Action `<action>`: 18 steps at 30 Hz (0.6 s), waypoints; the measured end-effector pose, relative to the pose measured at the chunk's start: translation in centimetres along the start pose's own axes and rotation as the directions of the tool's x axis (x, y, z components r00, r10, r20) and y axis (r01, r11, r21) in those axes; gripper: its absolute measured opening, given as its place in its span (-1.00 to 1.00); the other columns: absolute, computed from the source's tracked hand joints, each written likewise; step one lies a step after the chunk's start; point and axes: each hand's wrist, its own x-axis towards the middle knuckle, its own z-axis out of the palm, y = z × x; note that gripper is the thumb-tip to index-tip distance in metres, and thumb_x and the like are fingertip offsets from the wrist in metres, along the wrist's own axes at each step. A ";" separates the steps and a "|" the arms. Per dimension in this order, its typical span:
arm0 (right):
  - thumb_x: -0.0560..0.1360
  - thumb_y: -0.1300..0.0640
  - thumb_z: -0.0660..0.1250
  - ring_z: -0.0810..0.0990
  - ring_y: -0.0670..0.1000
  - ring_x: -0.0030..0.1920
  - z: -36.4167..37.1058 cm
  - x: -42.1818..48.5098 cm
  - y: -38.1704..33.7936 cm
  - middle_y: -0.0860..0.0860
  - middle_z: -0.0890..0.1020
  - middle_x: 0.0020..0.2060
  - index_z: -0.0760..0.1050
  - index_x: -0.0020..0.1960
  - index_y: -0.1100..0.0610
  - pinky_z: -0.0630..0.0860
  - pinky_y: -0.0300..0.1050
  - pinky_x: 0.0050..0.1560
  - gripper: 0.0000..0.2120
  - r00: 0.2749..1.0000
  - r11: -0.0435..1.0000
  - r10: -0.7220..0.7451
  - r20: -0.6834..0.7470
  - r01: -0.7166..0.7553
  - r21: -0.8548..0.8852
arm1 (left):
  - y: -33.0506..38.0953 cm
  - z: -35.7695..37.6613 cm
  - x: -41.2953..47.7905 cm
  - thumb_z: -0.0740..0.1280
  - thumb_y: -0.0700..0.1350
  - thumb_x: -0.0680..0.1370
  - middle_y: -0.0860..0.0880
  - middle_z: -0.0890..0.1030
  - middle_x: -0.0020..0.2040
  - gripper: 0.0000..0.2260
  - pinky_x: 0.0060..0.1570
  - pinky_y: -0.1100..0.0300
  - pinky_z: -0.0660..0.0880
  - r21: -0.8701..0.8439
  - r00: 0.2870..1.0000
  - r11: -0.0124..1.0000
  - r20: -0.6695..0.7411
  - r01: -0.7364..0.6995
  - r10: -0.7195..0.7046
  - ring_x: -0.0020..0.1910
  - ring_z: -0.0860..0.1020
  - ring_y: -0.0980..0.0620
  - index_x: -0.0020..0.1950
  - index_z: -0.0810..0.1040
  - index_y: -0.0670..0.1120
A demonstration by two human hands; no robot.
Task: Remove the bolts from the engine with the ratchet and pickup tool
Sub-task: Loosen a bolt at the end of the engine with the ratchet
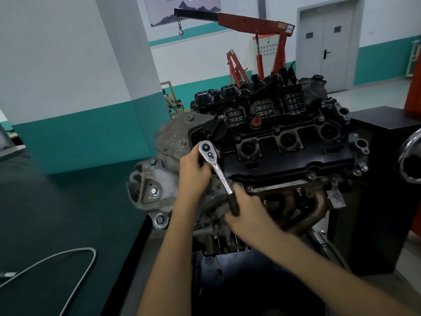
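Note:
The engine (284,151) sits on a stand at the centre, its black valve cover on top and grey timing cover to the left. A chrome ratchet (215,165) with a black grip stands with its head at the cover's near-left corner. My left hand (193,172) wraps around the ratchet just under its head. My right hand (246,206) grips the black handle end lower down. The bolt under the ratchet head is hidden. A flexible silver pickup tool (75,254) lies curved on the dark table at the lower left.
The dark green table (57,213) fills the left side. A black cabinet (382,179) stands right of the engine, with a chrome handwheel (410,156) at the right edge. A red engine crane (262,30) stands behind, near a grey double door (328,44).

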 end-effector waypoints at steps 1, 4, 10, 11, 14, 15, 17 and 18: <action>0.42 0.21 0.29 0.44 -0.12 -0.45 1.5 -0.3 -0.3 -0.05 0.45 -0.41 0.32 -0.01 0.06 0.36 -0.28 -0.44 -0.80 0.999 0.999 0.015 -0.030 -0.013 0.049 | 0.1 0.0 -0.1 0.27 -0.32 0.52 -0.03 0.65 -0.21 -0.81 -0.11 0.06 0.53 -0.012 1.000 1.000 -0.005 -0.010 0.010 -0.19 0.60 -0.07 -0.07 0.60 -0.06; 0.41 0.24 0.28 0.42 -0.16 -0.46 2.3 -0.2 -0.8 -0.09 0.44 -0.42 0.34 0.02 0.07 0.35 -0.37 -0.45 -0.77 0.999 0.993 0.022 -0.038 -0.018 0.113 | 0.4 -0.3 -0.2 0.31 -0.28 0.53 0.11 0.67 -0.17 -0.82 -0.14 0.37 0.49 -0.075 0.999 0.996 0.003 -0.043 0.044 -0.14 0.60 0.21 -0.13 0.58 0.00; 0.43 0.19 0.32 0.49 0.05 -0.30 -7.2 2.9 1.1 -0.07 0.39 -0.36 0.34 -0.01 0.02 0.42 -0.11 -0.34 -0.79 0.981 0.918 -0.120 0.151 0.167 -0.358 | 0.4 -0.9 0.2 0.25 -0.32 0.56 0.15 0.65 -0.03 -0.77 -0.11 0.42 0.47 -0.139 0.987 0.989 0.147 -0.046 0.066 -0.06 0.57 0.19 0.05 0.61 -0.04; 0.45 0.15 0.31 0.51 0.09 -0.27 -9.0 4.0 1.1 -0.09 0.36 -0.36 0.33 0.02 -0.01 0.37 -0.13 -0.36 -0.78 0.973 0.825 -0.149 0.176 0.220 -0.521 | 0.4 -0.9 0.2 0.26 -0.30 0.58 0.14 0.65 -0.06 -0.81 -0.12 0.45 0.45 -0.136 0.988 0.990 0.143 -0.032 0.052 -0.07 0.57 0.24 0.02 0.60 -0.04; 0.49 0.11 0.27 0.49 0.10 -0.27 -12.1 6.5 0.4 -0.12 0.30 -0.38 0.34 0.14 0.00 0.26 -0.13 -0.34 -0.76 0.952 0.605 -0.240 0.189 0.299 -0.738 | 0.3 -0.4 0.1 0.29 -0.25 0.58 0.09 0.64 -0.12 -0.88 -0.12 0.42 0.44 -0.087 0.996 0.996 0.077 -0.033 0.039 -0.13 0.56 0.26 0.00 0.59 -0.08; 0.49 0.11 0.27 0.49 0.11 -0.27 -12.0 6.5 0.3 -0.11 0.30 -0.38 0.34 0.13 0.00 0.27 -0.12 -0.34 -0.77 0.953 0.615 -0.249 0.171 0.292 -0.732 | 0.2 -0.2 0.0 0.30 -0.25 0.58 0.08 0.64 -0.15 -0.89 -0.13 0.41 0.44 -0.066 0.999 0.997 0.042 -0.031 0.034 -0.16 0.55 0.25 0.00 0.60 -0.10; 0.46 0.10 0.29 0.56 0.15 -0.22 -10.1 5.0 0.8 -0.07 0.36 -0.36 0.31 0.04 -0.02 0.35 -0.11 -0.30 -0.79 0.971 0.719 -0.216 0.099 0.227 -0.657 | 0.2 0.0 0.0 0.30 -0.26 0.56 0.13 0.61 -0.23 -0.90 -0.22 0.43 0.41 -0.037 1.000 0.999 -0.022 -0.014 0.013 -0.25 0.52 0.27 -0.03 0.58 -0.09; 0.44 0.10 0.30 0.58 0.17 -0.22 -8.6 3.8 1.1 -0.05 0.40 -0.34 0.28 -0.01 -0.04 0.39 -0.10 -0.29 -0.78 0.982 0.802 -0.178 0.067 0.184 -0.568 | 0.1 0.0 -0.1 0.29 -0.28 0.55 0.13 0.59 -0.27 -0.87 -0.27 0.40 0.40 -0.020 0.999 1.000 -0.036 -0.015 0.014 -0.30 0.51 0.25 -0.06 0.56 -0.07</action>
